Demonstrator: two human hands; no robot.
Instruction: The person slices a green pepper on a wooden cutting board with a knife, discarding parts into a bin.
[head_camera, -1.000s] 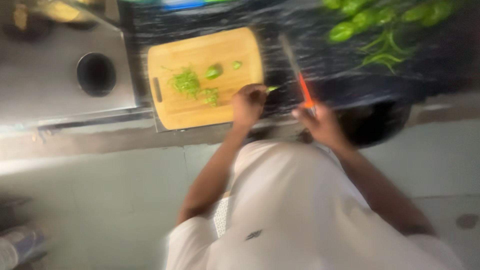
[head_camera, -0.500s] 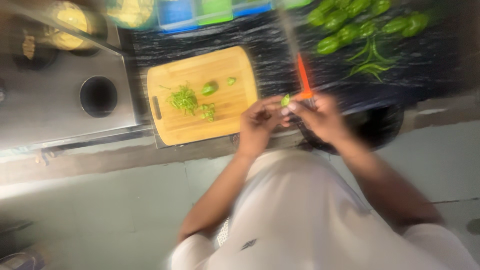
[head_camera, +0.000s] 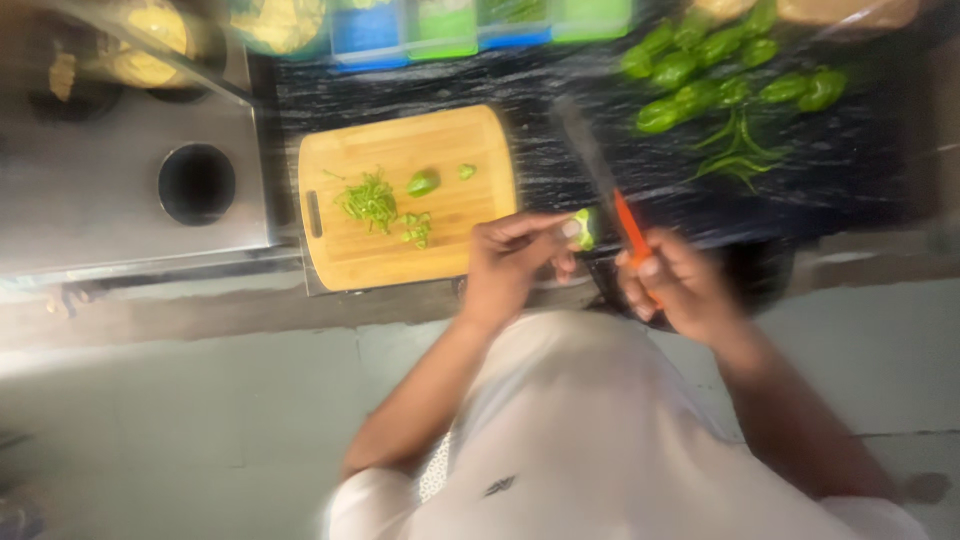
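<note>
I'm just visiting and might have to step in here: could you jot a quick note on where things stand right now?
Left hand: pinches a small green pepper piece off the board's right edge.
Right hand: grips the orange-handled knife, blade by that piece.
Wooden cutting board: holds green shreds and a few chunks.
Done: some cutting.
Left: whole green peppers on the dark counter.
</note>
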